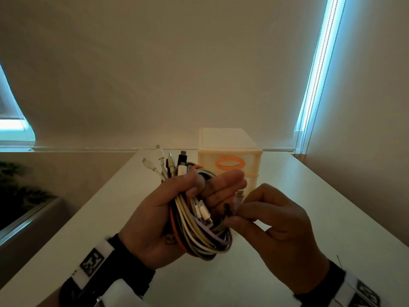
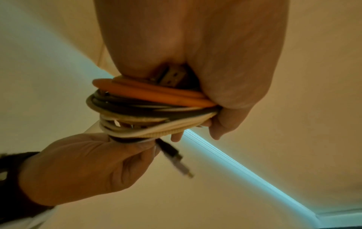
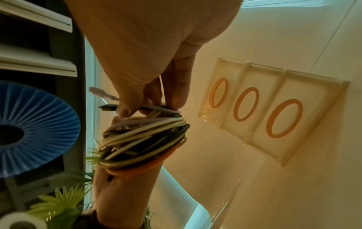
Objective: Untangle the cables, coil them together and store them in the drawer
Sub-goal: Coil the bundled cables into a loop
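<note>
A coil of cables (image 1: 194, 231) in orange, white, black and lilac hangs above the white table (image 1: 309, 207), gripped by my left hand (image 1: 212, 185). Several plug ends (image 1: 168, 162) stick up past its thumb. My right hand (image 1: 234, 212) pinches a black plug (image 1: 228, 209) and a lilac cable end at the coil's right side. The left wrist view shows the coil (image 2: 149, 108) under the left hand (image 2: 195, 133), with the right hand (image 2: 150, 145) holding the black plug (image 2: 172, 155). A cream drawer unit (image 1: 230, 156) with orange oval handles stands behind, its three drawers (image 3: 274, 111) closed.
A green plant (image 1: 13, 185) sits in a planter below the table's left edge. A blue pleated disc (image 3: 29, 136) and a tape roll (image 3: 19, 221) show in the right wrist view. A blind with a bead chain (image 1: 314, 74) hangs behind the table.
</note>
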Tool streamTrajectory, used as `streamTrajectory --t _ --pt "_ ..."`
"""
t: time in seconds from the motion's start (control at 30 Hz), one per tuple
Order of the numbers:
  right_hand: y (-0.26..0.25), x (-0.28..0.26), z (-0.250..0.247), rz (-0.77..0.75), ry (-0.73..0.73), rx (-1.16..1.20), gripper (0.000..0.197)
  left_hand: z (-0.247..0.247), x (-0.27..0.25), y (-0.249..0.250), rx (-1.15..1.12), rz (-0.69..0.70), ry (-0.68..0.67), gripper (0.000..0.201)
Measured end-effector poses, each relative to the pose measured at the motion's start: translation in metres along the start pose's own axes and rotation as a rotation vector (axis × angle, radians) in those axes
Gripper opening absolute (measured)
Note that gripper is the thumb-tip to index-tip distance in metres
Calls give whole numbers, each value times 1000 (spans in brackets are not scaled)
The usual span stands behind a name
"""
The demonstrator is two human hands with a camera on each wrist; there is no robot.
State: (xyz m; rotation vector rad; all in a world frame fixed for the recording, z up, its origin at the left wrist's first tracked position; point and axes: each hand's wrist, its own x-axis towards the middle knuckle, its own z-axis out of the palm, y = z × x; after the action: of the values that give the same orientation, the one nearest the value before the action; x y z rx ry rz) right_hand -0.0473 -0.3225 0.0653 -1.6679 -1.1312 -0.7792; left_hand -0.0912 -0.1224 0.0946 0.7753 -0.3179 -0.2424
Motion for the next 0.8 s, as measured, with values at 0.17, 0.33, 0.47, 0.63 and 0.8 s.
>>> streamTrajectory --t 0.17,0.33,0.47,0.63,0.8 --pt "-4 -4 8 76 -117 -133 19 -6 -1 -12 182 -59 -65 45" --pt "-15 -12 14 115 -122 -146 20 -6 2 -14 221 35 -35 47" --pt "-20 -30 22 157 -126 -50 27 -4 7 -13 160 66 47 40" --pt "-18 -28 0 240 113 109 17 -4 3 -4 60 -54 -94 38" --pt "-32 19 -22 -154 -136 -159 45 -2 -3 -27 179 -343 -214 32"
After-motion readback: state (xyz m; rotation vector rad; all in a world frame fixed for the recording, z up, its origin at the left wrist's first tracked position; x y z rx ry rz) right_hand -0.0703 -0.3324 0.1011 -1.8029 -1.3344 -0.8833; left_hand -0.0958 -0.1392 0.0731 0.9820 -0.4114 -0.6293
